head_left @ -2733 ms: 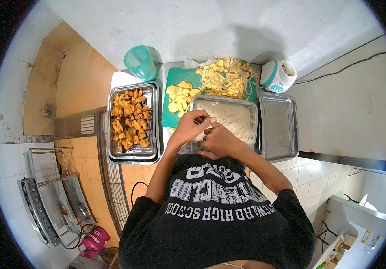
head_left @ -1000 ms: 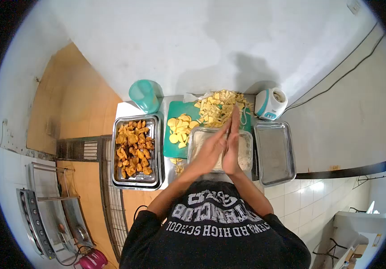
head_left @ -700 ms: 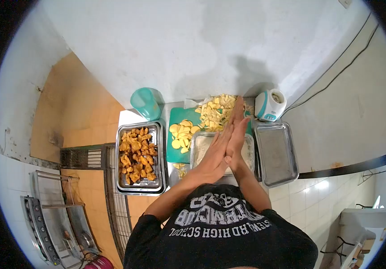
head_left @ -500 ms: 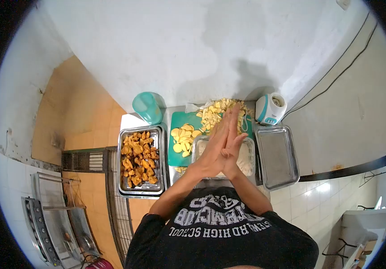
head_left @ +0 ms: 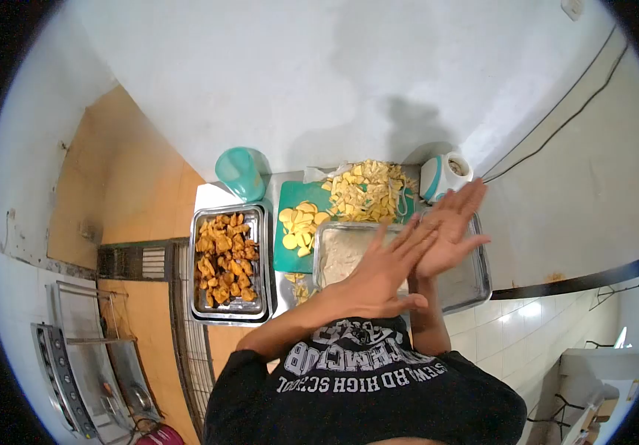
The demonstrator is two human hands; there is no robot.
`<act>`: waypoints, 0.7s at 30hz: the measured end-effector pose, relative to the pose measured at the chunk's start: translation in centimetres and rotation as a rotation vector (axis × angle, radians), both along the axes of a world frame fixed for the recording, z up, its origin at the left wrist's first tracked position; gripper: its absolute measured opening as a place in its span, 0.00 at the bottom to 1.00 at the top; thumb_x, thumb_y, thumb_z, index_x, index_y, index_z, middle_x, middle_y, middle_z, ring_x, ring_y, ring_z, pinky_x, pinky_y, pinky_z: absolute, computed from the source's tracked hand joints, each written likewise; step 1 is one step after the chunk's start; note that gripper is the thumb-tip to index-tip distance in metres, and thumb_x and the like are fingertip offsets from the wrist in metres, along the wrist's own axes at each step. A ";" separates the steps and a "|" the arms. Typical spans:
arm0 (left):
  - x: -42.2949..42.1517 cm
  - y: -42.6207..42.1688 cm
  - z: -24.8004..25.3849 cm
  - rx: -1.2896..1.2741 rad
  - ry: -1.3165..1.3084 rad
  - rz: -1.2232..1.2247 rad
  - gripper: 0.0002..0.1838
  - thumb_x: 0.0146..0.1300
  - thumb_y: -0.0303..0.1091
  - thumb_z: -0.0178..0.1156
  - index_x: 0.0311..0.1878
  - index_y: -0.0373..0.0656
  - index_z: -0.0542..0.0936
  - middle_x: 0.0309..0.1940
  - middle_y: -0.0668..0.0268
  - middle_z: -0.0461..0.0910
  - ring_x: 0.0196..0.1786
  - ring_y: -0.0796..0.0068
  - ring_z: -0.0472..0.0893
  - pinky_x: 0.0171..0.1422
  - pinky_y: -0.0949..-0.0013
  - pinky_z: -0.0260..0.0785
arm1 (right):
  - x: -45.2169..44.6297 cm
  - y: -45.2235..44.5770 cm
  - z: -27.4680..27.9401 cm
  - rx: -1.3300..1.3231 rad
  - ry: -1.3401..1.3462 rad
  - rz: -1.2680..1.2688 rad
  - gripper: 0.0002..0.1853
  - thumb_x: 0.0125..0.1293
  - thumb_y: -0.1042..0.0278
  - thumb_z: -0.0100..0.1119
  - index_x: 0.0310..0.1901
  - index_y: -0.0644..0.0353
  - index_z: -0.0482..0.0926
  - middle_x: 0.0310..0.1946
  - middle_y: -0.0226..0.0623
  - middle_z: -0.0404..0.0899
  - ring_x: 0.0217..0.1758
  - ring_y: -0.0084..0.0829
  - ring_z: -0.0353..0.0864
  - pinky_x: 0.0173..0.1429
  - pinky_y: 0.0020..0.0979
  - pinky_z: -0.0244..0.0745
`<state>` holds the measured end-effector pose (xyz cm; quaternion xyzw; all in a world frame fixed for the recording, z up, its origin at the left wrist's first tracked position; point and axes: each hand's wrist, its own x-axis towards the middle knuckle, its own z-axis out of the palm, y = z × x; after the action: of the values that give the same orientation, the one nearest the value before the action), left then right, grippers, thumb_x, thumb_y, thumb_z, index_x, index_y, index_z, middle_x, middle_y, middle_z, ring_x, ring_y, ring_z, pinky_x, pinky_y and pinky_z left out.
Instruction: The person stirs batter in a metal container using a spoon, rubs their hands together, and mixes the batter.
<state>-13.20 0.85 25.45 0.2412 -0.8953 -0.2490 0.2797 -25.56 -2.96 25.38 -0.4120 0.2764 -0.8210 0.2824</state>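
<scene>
I see my left hand [head_left: 382, 276] overlapping my right hand [head_left: 444, 236], fingers outstretched, thumbs splayed; the black shirt [head_left: 364, 408] reads (upside down) "HIGH SCHOOL".

Smooth metal tray [head_left: 464, 285], matt cloth shirt [head_left: 364, 400], plastic jug [head_left: 239, 176]

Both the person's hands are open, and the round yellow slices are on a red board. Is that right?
Not quite: the board is green, not red, as the head view shows. The round yellow slices are on it, and the left hand and right hand are both open.
</scene>
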 end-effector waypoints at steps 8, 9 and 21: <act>-5.4 -0.4 2.0 -0.038 0.016 -0.209 0.60 0.61 0.80 0.41 0.80 0.37 0.45 0.80 0.47 0.45 0.82 0.42 0.41 0.78 0.31 0.29 | -3.9 3.6 1.9 -0.055 -0.108 -0.213 0.50 0.70 0.23 0.26 0.80 0.57 0.37 0.82 0.35 0.33 0.85 0.34 0.29 0.84 0.42 0.20; -5.9 -0.4 2.2 -0.049 0.066 -0.226 0.57 0.63 0.78 0.40 0.80 0.38 0.44 0.80 0.48 0.45 0.82 0.41 0.41 0.77 0.29 0.32 | -4.4 4.0 1.7 -0.057 -0.119 -0.227 0.50 0.70 0.23 0.26 0.80 0.57 0.38 0.82 0.35 0.33 0.85 0.34 0.29 0.84 0.42 0.20; -12.4 0.7 -1.7 0.308 0.114 -0.431 0.55 0.65 0.79 0.34 0.81 0.43 0.44 0.79 0.47 0.48 0.80 0.36 0.44 0.77 0.30 0.38 | -11.8 6.2 -2.9 -0.037 -0.335 -0.356 0.47 0.73 0.26 0.27 0.80 0.56 0.39 0.82 0.35 0.34 0.85 0.34 0.28 0.84 0.41 0.21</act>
<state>-25.55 1.55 23.80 0.0703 -0.8603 -0.4494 0.2302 -37.33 3.22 22.52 -0.2199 0.2791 -0.9196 0.1675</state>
